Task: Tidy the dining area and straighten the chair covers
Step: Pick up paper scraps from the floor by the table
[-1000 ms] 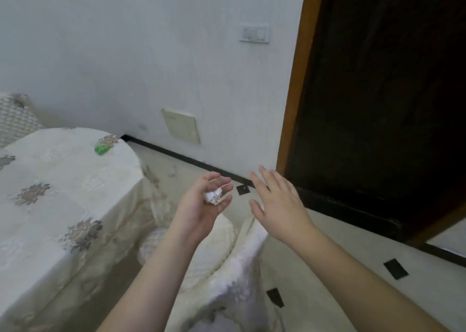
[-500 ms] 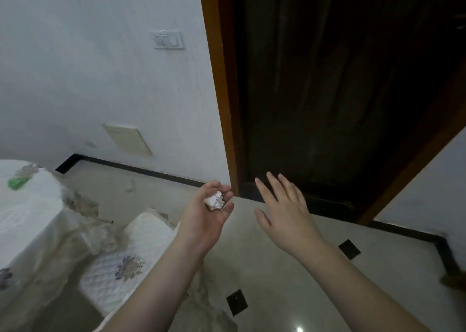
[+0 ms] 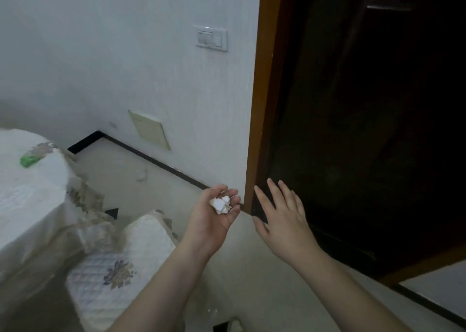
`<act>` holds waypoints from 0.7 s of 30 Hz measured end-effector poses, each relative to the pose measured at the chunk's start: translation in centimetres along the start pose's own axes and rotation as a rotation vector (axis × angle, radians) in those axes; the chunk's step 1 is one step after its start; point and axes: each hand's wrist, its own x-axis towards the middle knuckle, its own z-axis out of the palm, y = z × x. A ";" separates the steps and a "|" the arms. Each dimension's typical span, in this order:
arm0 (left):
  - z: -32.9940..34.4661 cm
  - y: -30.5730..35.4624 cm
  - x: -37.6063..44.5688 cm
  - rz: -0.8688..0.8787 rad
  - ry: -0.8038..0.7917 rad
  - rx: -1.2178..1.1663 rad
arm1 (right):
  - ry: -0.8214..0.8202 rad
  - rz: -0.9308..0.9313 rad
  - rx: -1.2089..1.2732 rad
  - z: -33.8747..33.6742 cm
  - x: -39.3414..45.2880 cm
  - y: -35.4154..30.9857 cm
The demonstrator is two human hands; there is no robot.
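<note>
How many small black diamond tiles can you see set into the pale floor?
2. One small black diamond tile lies between the white-draped table and the quilted white chair cover; another sits at the bottom edge. Furniture and arms may hide more.

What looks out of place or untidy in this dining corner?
A small green object lies alone on the white embroidered tablecloth. The left hand holds crumpled white paper scraps. The tablecloth's edge hangs bunched and rumpled.

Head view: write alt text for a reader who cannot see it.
A person's left hand holds a crumpled white paper wad while the open right hand reaches toward a dark doorway. Lower left are a cloth-covered table and a quilted chair cover.
</note>
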 end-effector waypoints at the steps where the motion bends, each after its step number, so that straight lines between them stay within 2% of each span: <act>1: 0.1 0.6 1.0 0.019 0.010 -0.016 | -0.005 -0.014 -0.005 0.1 1.6 0.1; 7: 0.6 4.8 6.5 0.064 0.030 -0.008 | -0.002 -0.078 -0.038 0.8 10.3 0.3; 13: -0.1 8.4 9.9 0.169 0.129 -0.024 | -0.016 -0.182 -0.040 2.3 18.0 -0.8; 21: -0.3 11.9 16.8 0.299 0.321 -0.082 | -0.137 -0.366 0.057 5.9 28.4 -0.1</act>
